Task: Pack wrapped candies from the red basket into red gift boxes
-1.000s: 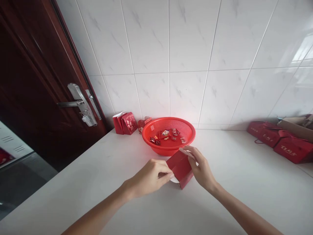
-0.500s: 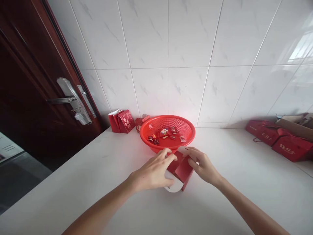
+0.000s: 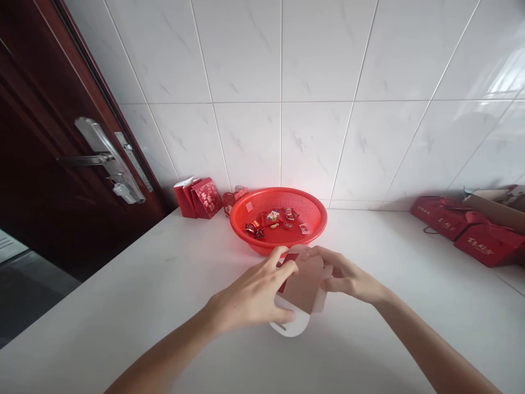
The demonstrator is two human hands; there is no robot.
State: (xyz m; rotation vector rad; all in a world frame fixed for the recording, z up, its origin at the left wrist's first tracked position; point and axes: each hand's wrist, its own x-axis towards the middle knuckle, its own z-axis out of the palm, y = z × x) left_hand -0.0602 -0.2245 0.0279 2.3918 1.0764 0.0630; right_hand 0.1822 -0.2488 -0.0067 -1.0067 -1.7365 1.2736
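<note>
A small red paperboard candy box [image 3: 305, 287] stands between my hands on the white table, its top flaps spread and its pale inside showing. My left hand [image 3: 256, 290] grips the left side, fingers curled over a red panel and thumb on the rounded white flap at the near end. With thumb and fingers, my right hand [image 3: 342, 273] pinches the box's far right edge beside a side flap. Just behind the box sits a red plastic basket [image 3: 241, 241] holding several wrapped candies [image 3: 273, 218] and a peanut [image 3: 274, 226].
Red paper boxes [image 3: 200, 198] stand at the back left against the tiled wall. At the right edge are more red boxes with gold writing [image 3: 488, 243] and an open cardboard carton [image 3: 498, 206]. A dark red door [image 3: 49, 137] with a metal handle is at left.
The box's red right-hand flap has been folded outward, so the pale inside shows. The near white flap has swung lower. The view has shifted slightly.
</note>
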